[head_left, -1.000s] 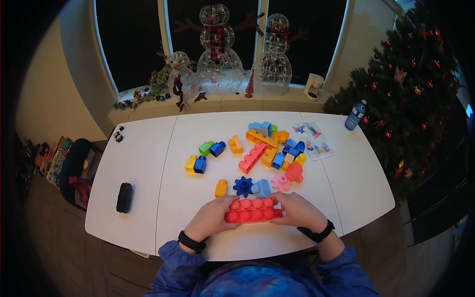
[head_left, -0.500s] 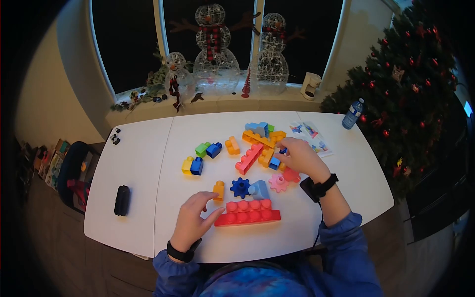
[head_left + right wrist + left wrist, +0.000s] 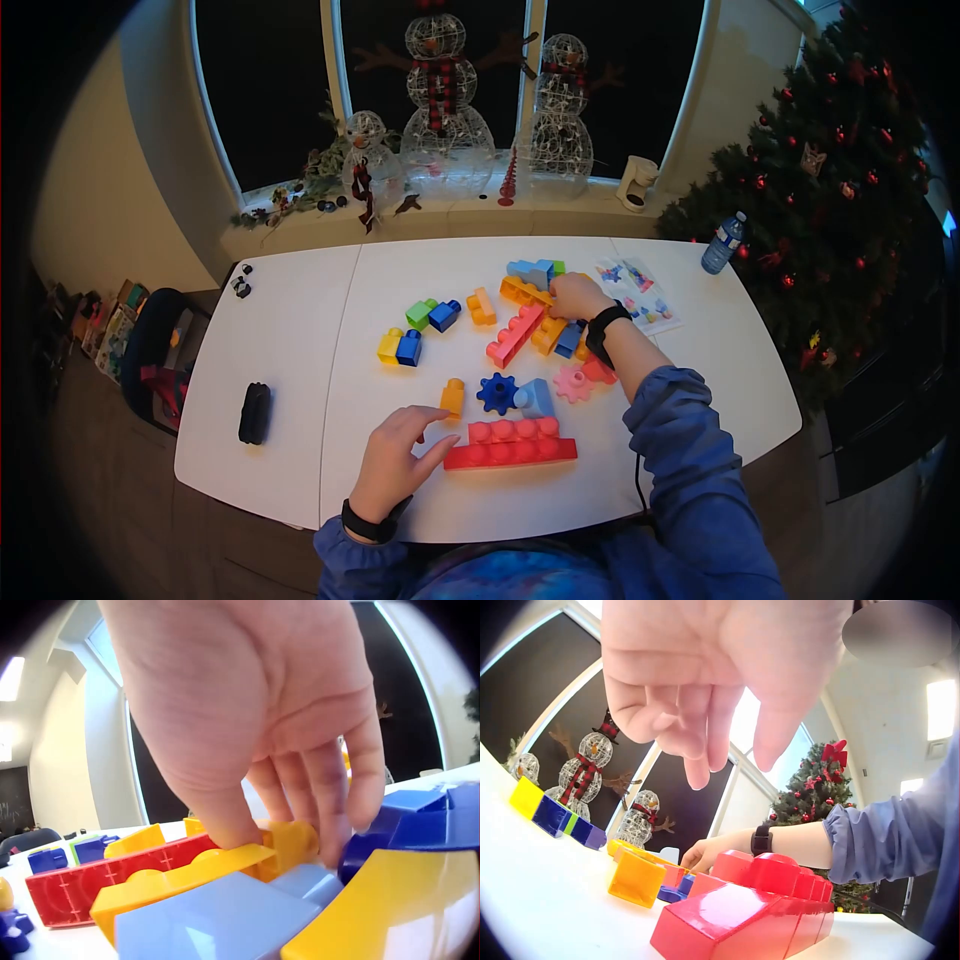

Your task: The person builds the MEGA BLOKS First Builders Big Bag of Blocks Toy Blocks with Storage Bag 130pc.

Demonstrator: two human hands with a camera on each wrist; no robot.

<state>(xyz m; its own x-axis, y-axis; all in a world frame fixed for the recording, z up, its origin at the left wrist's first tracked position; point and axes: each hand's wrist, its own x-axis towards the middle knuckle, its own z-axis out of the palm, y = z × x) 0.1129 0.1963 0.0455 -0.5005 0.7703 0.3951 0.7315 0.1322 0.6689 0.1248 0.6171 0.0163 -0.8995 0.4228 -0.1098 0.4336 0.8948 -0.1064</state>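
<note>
My right hand [image 3: 580,298] reaches into the block pile at the table's far middle. In the right wrist view its thumb and fingers close about an orange block [image 3: 291,846], partly hidden by the hand. A long red block [image 3: 120,881] and a light blue block [image 3: 217,919] lie beside it. My left hand [image 3: 390,458], fingers relaxed and apart, hovers left of a stack of red blocks [image 3: 512,455], holding nothing. Its fingertips come near a small orange block [image 3: 453,398]. Behind the stack sit a dark blue gear [image 3: 497,394] and a light blue block [image 3: 535,399].
A pink gear [image 3: 572,384] stands by the pile's front. Yellow, green and blue blocks [image 3: 409,348] sit to the left. Printed picture sheets [image 3: 650,305] and a water bottle [image 3: 724,243] are at the far right, a black case [image 3: 255,413] at the left.
Both hands have let go of the red stack, which stays on the table. My right hand has moved forward into the pile; the left has drawn slightly left and opened.
</note>
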